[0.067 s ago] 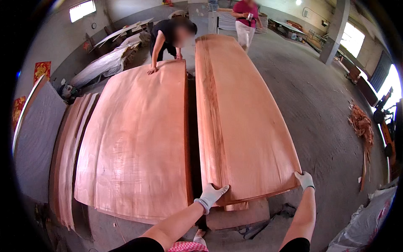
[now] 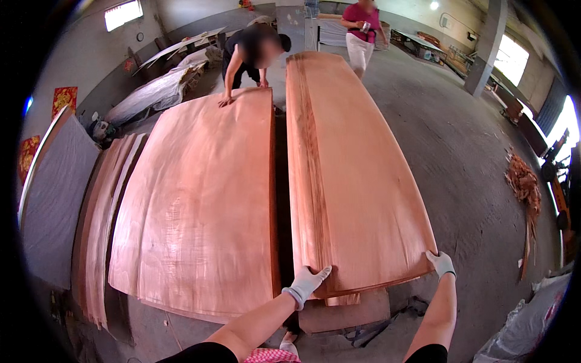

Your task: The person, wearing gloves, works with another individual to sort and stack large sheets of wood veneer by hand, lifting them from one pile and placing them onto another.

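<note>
Pinkish wood sheets (image 2: 369,181) lay stacked on the right, beside a wider stack (image 2: 200,193) on the left; your gloved left hand (image 2: 309,281) grasped their near left corner, your right hand (image 2: 442,264) the near right one.

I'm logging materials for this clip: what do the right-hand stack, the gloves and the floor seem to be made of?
Right-hand stack: thin wood sheets, likely veneer, smooth and pinkish-tan, with streaked grain along the left side and layered edges.
White gloves: probably knit fabric, matte and close-fitting; a coating can't be ruled out.
Floor: likely bare concrete, grey, dull and scuffed.
</note>
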Available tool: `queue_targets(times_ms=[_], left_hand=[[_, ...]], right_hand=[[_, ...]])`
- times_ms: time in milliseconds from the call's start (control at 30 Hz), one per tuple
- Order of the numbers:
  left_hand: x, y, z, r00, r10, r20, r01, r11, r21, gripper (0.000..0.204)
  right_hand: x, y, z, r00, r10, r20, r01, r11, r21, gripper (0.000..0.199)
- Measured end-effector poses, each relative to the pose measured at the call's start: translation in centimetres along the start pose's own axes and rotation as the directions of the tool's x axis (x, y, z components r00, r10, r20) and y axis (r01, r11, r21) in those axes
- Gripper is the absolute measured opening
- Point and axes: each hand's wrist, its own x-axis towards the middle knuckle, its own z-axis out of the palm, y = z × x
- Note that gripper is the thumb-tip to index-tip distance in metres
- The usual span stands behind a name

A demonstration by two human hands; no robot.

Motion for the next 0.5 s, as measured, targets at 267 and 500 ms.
queue_targets(times_ms=[267, 500], left_hand=[[0.2, 1.4, -1.4, 1.0, 0.03, -0.01, -0.029, 0.997, 0.065, 0.086], [-0.6, 4.6, -1.3, 0.987, 0.13, 0.099, -0.151, 0.954, 0.258, 0.073]], right_hand=[[-2.1, -5.6, -2.7, 0.989, -0.051, 0.141, 0.068, 0.99, -0.121, 0.065], [-2.7, -7.0, -3.2, 0.991, -0.087, 0.105, 0.106, 0.974, -0.198, 0.069]])
